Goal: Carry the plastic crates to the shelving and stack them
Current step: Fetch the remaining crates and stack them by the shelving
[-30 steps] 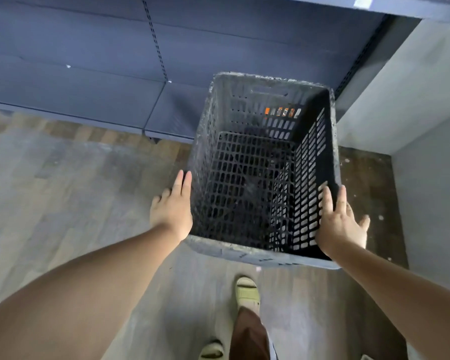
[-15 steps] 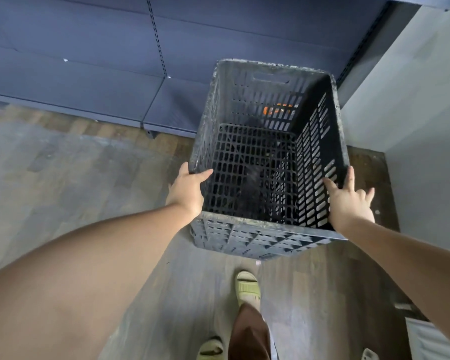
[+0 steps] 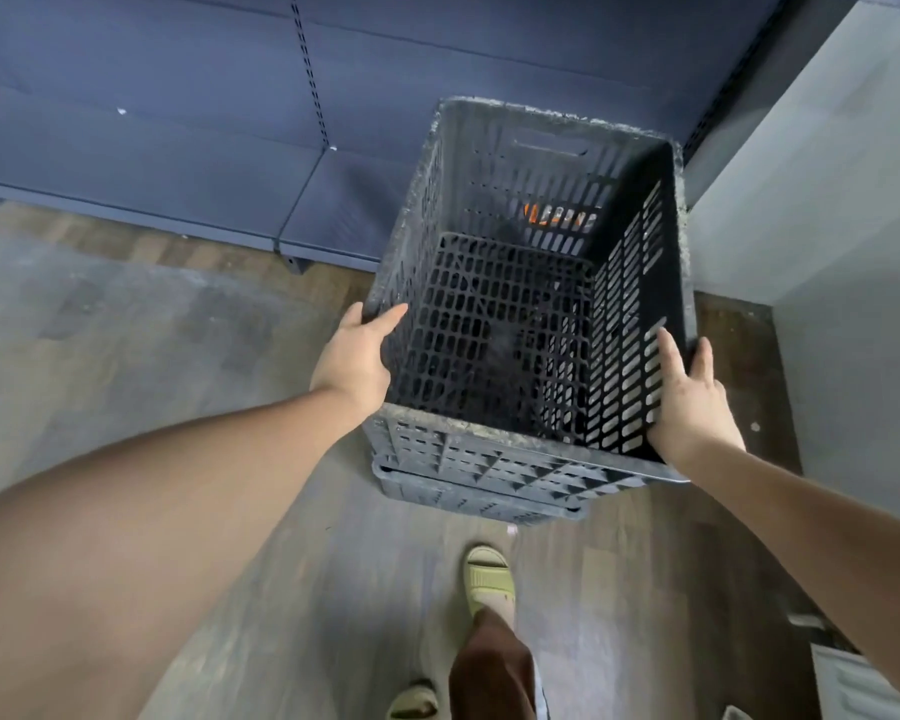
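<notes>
A black slotted plastic crate (image 3: 520, 452) sits on top of a second black crate (image 3: 468, 498), of which only the front edge shows beneath it. The stack stands on the floor in front of the low dark blue shelving (image 3: 178, 163). My left hand (image 3: 354, 356) grips the top crate's left rim, thumb hooked inside and fingers outside. My right hand (image 3: 692, 402) holds the right wall the same way, thumb inside and fingers spread along the outside. The top crate is empty.
A grey wall (image 3: 827, 200) rises close to the right of the stack. Something orange (image 3: 536, 213) shows through the crate's far slots. My sandalled foot (image 3: 487, 576) is just behind the stack on the wooden floor. A white object (image 3: 853, 683) lies at the bottom right.
My hands went from lying flat and open against the crate's sides to hooking their thumbs over the rim. The crate's front wall and the crate beneath have come into view.
</notes>
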